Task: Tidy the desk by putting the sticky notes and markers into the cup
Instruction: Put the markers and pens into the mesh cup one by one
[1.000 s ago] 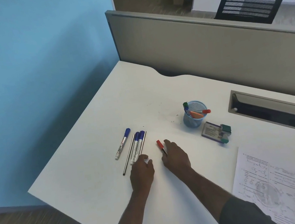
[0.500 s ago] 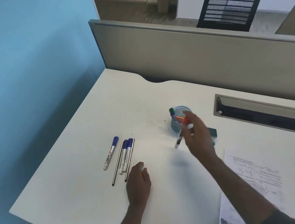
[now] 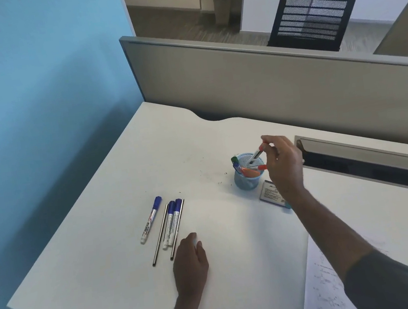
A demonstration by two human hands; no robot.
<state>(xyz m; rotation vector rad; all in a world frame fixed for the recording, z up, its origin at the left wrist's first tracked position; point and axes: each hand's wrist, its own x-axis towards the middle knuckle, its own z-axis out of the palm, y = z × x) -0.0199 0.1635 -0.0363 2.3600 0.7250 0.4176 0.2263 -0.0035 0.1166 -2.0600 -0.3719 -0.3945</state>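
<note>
While right hand [image 3: 284, 162] pinches red-capped marker [image 3: 257, 156] near cap over cup [image 3: 247, 178]: light, stiff, smooth barrel. Left hand [image 3: 189, 262] flat on desk [image 3: 105, 246], probably empty.

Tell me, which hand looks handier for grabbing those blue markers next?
Probably the left hand: it rests on the desk right beside the blue markers. The right hand is busy over the cup, pinching a red marker whose lower end dips into it.
</note>
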